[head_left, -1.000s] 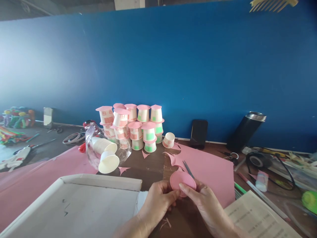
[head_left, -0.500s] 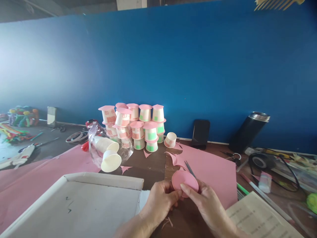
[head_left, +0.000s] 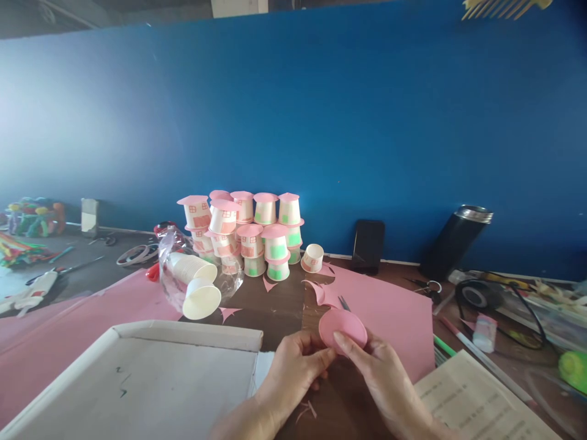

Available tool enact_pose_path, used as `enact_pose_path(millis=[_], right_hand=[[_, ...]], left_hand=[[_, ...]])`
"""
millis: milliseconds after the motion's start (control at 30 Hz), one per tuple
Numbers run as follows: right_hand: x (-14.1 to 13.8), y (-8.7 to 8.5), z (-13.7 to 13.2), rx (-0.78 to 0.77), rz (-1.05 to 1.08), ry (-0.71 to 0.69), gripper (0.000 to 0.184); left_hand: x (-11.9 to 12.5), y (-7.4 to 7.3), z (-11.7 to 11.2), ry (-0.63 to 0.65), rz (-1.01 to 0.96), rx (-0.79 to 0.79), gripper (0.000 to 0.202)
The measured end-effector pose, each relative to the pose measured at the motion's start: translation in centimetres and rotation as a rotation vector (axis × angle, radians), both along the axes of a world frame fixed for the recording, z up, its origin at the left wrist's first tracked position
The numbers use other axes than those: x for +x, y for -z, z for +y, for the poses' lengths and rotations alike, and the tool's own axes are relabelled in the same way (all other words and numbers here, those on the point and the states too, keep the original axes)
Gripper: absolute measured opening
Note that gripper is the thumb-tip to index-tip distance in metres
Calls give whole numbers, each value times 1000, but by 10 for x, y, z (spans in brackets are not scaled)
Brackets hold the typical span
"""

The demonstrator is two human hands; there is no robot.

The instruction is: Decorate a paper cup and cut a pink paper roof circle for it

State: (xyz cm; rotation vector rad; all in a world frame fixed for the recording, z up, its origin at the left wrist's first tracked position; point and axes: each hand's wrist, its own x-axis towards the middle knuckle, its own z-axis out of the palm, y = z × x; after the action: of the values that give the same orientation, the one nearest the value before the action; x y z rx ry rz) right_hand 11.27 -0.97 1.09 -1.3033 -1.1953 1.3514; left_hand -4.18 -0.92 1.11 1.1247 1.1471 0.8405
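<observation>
A round pink paper disc (head_left: 342, 325) is held up in front of me. My right hand (head_left: 378, 360) grips it at the lower right, thumb lying across its face. At its lower left edge my left hand (head_left: 300, 360) is closed, thumb and forefinger pinched against the rim. Beyond the disc show the tips of scissors (head_left: 343, 304); their handles are hidden, and whether my right hand holds them I cannot tell. Farther off stand stacked paper cups (head_left: 250, 241) with pink paper roofs and drawn windows and doors.
A pink sheet (head_left: 389, 305) lies at the right, a white box lid (head_left: 183, 366) at the left. Loose white cups (head_left: 202, 299) lie by a plastic bag. One drawn cup (head_left: 312, 258), a phone (head_left: 367, 247) and a black flask (head_left: 454, 241) stand near the blue partition.
The disc has tilted and risen slightly in my hands, covering more of the scissor blades. The view has shifted a little to the right.
</observation>
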Motion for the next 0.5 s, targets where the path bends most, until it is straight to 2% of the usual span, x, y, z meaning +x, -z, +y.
enact_pose_path(millis=[200,500], right_hand=[[-3,-4,-3,-8,29,-50,33],[-3,-7,-5,14,-37,-69,33]], left_hand=[[-3,6,4,-42,37,40,33],[-3,1,1,-52,48,30,34]])
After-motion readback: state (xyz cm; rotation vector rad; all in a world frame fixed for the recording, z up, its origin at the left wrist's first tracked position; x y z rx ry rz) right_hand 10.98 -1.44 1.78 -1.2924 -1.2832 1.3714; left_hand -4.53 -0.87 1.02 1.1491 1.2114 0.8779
